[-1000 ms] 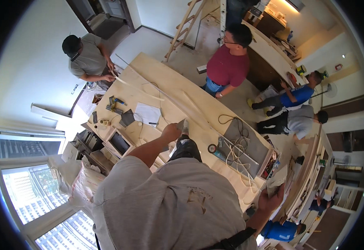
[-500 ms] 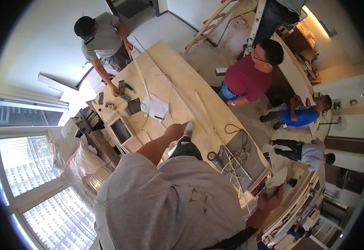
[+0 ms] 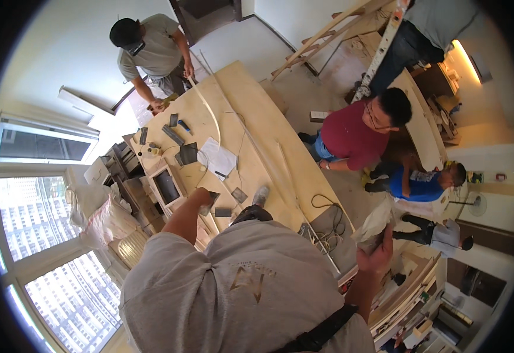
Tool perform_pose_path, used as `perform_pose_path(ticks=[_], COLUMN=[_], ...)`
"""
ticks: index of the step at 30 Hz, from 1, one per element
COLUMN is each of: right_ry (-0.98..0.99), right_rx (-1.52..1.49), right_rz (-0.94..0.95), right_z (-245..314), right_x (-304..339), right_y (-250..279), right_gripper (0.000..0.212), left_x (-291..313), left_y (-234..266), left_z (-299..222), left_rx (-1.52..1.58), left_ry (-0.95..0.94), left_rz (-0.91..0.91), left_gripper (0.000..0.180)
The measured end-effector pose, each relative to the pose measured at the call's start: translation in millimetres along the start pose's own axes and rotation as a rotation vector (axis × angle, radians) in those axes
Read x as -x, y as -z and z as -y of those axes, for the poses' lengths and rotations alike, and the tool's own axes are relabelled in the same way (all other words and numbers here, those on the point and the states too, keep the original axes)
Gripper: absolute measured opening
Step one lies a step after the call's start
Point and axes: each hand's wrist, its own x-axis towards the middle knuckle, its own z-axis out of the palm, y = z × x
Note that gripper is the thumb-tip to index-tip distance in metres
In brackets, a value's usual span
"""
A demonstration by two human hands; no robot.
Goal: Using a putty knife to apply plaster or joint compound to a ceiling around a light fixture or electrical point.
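Note:
My left hand (image 3: 196,201) is closed on a dark grey flat piece (image 3: 213,200) above the near left part of the plywood-topped table (image 3: 251,126). Two similar small dark pieces (image 3: 223,212) lie on the wood just right of it. Off the table's right side, my right hand (image 3: 377,253) grips a crumpled pale sheet (image 3: 374,225), perhaps paper or thin plastic. Between my hands, a grey shoe (image 3: 261,195) rests on the tabletop below a dark trouser leg.
Across the table a person in grey (image 3: 160,44) holds a pale bendy strip (image 3: 209,109). Another in maroon (image 3: 354,132) stands at the right edge. White paper (image 3: 219,156), dark sheets, a blue-handled tool (image 3: 183,125), long strips and coiled cable (image 3: 321,238) lie on top.
My left hand has moved left, away from the shoe. My right hand has risen with the pale sheet. The person across has drawn a hand back from the tools, and the strip now bends.

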Motion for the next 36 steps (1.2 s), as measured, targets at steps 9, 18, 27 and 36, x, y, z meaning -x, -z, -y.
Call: perform_pose_path(ticks=[9, 18, 27, 36], right_ry=[-0.332, -0.454, -0.558, -0.712], right_rx=[-0.247, -0.143, -0.131, -0.181], right_rz=[0.399, 0.624, 0.745, 0.862], right_z=[-4, -12, -28, -34], right_x=[-68, -98, -116, -128], right_y=[-96, -148, -165, -158], right_gripper=[0.041, 0.041, 0.041, 0.039], left_x=[37, 87, 179, 247], left_y=[10, -96, -138, -206], left_z=[43, 54, 20, -6], left_rx=[0.159, 0.369, 0.344, 0.556], left_ry=[0.159, 0.324, 0.301, 0.587], left_rz=[0.014, 0.112, 0.186, 0.217], left_gripper=[0.032, 0.030, 0.032, 0.038])
